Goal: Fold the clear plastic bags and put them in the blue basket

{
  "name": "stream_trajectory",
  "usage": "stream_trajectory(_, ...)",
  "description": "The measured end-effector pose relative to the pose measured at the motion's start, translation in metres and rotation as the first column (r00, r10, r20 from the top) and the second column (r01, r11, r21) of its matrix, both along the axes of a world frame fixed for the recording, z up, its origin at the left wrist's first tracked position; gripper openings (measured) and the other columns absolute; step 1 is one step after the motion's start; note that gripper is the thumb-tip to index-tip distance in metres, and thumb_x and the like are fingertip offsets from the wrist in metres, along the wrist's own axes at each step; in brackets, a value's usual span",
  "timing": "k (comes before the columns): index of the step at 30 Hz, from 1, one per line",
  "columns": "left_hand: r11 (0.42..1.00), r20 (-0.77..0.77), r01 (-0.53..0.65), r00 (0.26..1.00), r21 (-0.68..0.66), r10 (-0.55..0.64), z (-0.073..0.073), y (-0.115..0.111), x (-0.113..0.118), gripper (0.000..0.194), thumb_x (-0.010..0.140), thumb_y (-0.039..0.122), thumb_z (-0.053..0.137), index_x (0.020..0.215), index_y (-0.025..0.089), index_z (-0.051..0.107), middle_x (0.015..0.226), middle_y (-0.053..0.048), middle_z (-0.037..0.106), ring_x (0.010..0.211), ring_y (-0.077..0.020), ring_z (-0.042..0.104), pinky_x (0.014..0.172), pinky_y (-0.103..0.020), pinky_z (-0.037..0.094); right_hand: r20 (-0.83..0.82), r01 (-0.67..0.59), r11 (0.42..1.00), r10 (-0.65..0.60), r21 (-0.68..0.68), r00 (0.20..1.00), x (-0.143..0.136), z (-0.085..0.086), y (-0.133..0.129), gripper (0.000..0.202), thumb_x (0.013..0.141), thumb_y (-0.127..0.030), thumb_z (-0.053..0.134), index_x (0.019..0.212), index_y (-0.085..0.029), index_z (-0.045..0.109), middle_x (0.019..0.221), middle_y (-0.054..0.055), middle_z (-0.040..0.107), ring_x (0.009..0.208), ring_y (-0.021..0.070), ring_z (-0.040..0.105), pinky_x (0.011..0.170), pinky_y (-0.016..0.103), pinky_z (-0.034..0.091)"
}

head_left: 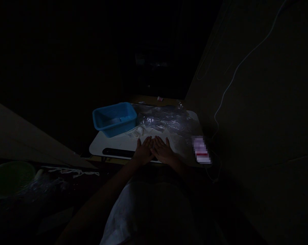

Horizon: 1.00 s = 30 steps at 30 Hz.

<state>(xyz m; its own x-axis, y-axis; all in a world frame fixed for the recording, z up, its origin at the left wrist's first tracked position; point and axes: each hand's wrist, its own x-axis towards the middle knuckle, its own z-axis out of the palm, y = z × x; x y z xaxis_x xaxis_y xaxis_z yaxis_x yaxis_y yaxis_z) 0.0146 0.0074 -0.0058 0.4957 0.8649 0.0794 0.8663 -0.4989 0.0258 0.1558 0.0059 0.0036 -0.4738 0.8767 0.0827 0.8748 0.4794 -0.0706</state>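
In a dim room, my left hand and my right hand lie side by side near the front edge of a small white table. Both are palm down with fingers stretched out, their inner fingers touching or overlapping, and neither holds anything. Beyond my left hand is a small pale crumpled item. A blue plastic basin stands at the table's back left, with something pale inside that is too dark to name. Clear plastic sheeting spreads over the back and right of the table.
A lit, pixelated phone-like object lies at the table's right edge. A white cable runs along the right wall. Behind the table is a small pinkish-white item. A green basket and clear plastic are at the lower left.
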Motion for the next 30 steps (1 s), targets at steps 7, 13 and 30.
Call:
stream_trajectory(7, 1.000, 0.012, -0.008, 1.000, -0.017, 0.008, 0.003, -0.001, 0.000, 0.062, 0.081, 0.042, 0.031, 0.134, 0.009, 0.024, 0.140, -0.015, 0.021, 0.129, -0.0270, 0.016, 0.100, -0.055, 0.011, 0.012, -0.008, 1.000, 0.008, 0.025, 1.000, 0.000, -0.003, 0.000, 0.057, 0.089, -0.044, 0.015, 0.132, -0.010, 0.030, 0.139, 0.013, 0.024, 0.130, 0.0225, 0.017, 0.103, 0.051, 0.005)
stream_trajectory(13, 1.000, 0.014, -0.008, 1.000, -0.026, 0.008, 0.003, -0.001, 0.001, 0.061, 0.082, 0.039, 0.031, 0.134, 0.009, 0.024, 0.141, -0.016, 0.020, 0.129, -0.0271, 0.016, 0.099, -0.055, 0.012, 0.004, -0.004, 1.000, 0.004, 0.021, 1.000, 0.001, 0.000, -0.001, 0.058, 0.089, -0.044, 0.014, 0.132, -0.010, 0.029, 0.140, 0.013, 0.024, 0.130, 0.0220, 0.017, 0.103, 0.051, 0.006)
stream_trajectory(30, 0.999, 0.024, -0.016, 1.000, 0.039, 0.015, 0.001, -0.001, 0.002, 0.061, 0.085, 0.048, 0.025, 0.131, 0.009, 0.030, 0.139, -0.016, 0.024, 0.128, -0.0277, 0.020, 0.099, -0.056, 0.014, 0.000, 0.025, 0.996, -0.026, 0.089, 1.000, 0.022, -0.007, 0.009, 0.053, 0.089, -0.040, 0.019, 0.132, -0.010, 0.029, 0.139, 0.012, 0.027, 0.130, 0.0198, 0.018, 0.104, 0.048, 0.006)
